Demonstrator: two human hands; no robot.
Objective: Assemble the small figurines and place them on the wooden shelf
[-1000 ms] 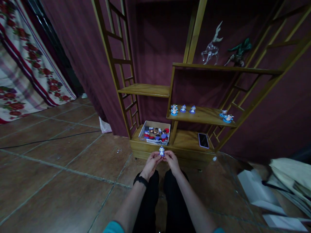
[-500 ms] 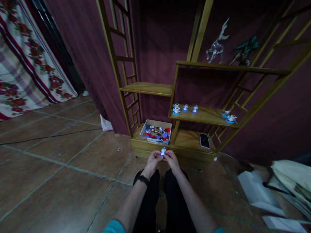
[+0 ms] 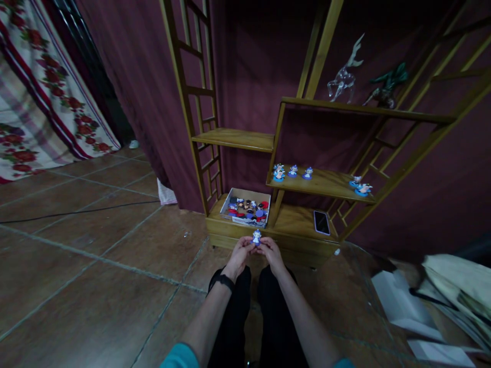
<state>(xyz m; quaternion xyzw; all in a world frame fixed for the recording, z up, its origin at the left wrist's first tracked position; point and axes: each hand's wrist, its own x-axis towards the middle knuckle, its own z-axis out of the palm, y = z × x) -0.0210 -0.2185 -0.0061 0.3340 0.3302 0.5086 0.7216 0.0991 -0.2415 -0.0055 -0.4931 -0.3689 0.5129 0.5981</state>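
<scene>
Left hand [image 3: 238, 257] and right hand [image 3: 273, 256] are holding figurine [image 3: 257, 236] upright at lower centre of frame; fingers, barely parted, are pinching its lower part from opposite sides. For steady handling: pressing lightly, evenly, supporting figurine level.

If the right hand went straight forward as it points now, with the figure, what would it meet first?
With the figure, the right hand would probably meet the front of the box first; depth is unclear, so the cabinet base below may come sooner.
</scene>
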